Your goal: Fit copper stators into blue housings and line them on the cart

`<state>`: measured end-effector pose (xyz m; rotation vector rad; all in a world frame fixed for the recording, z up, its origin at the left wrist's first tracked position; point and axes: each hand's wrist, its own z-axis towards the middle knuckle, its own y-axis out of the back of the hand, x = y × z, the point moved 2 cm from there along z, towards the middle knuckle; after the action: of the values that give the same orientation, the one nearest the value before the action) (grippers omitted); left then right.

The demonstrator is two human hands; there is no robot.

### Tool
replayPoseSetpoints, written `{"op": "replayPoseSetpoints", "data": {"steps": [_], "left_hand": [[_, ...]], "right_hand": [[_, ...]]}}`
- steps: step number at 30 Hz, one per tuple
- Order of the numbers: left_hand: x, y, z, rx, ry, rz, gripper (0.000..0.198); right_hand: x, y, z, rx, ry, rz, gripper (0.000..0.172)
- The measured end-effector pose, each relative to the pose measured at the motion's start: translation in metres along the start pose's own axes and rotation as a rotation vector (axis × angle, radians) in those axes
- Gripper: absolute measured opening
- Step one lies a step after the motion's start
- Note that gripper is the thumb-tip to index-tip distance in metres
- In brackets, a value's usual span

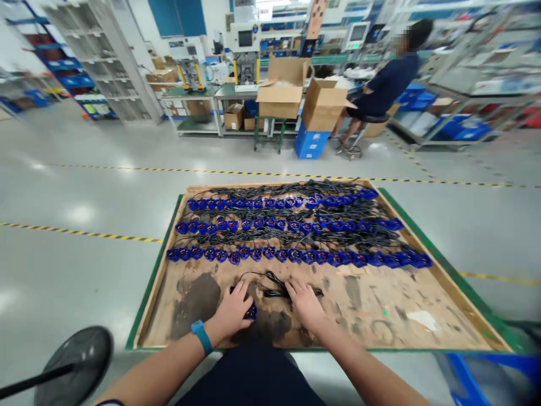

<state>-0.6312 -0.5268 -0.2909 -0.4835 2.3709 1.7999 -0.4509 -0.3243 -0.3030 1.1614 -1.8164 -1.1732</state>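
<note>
On the near part of a shallow wooden tray (190,332), my left hand (233,307) is curled over a dark blue round part (251,310), which shows mostly at the right of the fingers. A thin black lead runs from near that hand to a folded bundle of black cable (274,287). My right hand (305,303) lies over this bundle with bent fingers against it, and some cable sticks out on both sides. Beyond my hands stand rows of similar blue parts (269,252) with reddish and yellowish points inside, their black cables (253,235) laid behind each row.
The tray has a raised wooden rim (439,270) on a green-edged table (146,282). A whitish scrap (422,320) lies at its right. Bottom left is a round black base (76,366). Across the floor are cardboard boxes (279,98) and a seated person (393,84).
</note>
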Motion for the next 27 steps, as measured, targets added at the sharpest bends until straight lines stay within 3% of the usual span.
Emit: {"op": "replayPoseSetpoints", "data": {"steps": [5, 8, 13, 16, 22, 27], "left_hand": [[-0.008, 0.002, 0.0, 0.01, 0.12, -0.049, 0.066], [-0.013, -0.005, 0.003, -0.001, 0.176, -0.063, 0.065], [0.003, -0.015, -0.008, 0.013, 0.15, -0.087, 0.056], [0.035, -0.011, -0.034, -0.001, 0.156, -0.099, 0.051], [0.13, 0.009, -0.101, -0.013, 0.273, -0.038, 0.043], [0.193, 0.019, -0.114, -0.086, 0.268, 0.053, 0.053]], "right_hand": [[0.005, 0.005, 0.019, -0.041, 0.13, -0.015, 0.076], [0.014, 0.011, 0.033, 0.002, 0.161, -0.001, 0.078], [0.035, 0.023, 0.059, 0.117, 0.183, -0.024, 0.06], [0.064, 0.032, 0.079, 0.054, 0.292, -0.036, 0.053], [0.155, 0.031, 0.132, -0.045, 0.393, -0.049, 0.052], [0.198, 0.026, 0.168, -0.16, 0.3, -0.054, 0.05]]}}
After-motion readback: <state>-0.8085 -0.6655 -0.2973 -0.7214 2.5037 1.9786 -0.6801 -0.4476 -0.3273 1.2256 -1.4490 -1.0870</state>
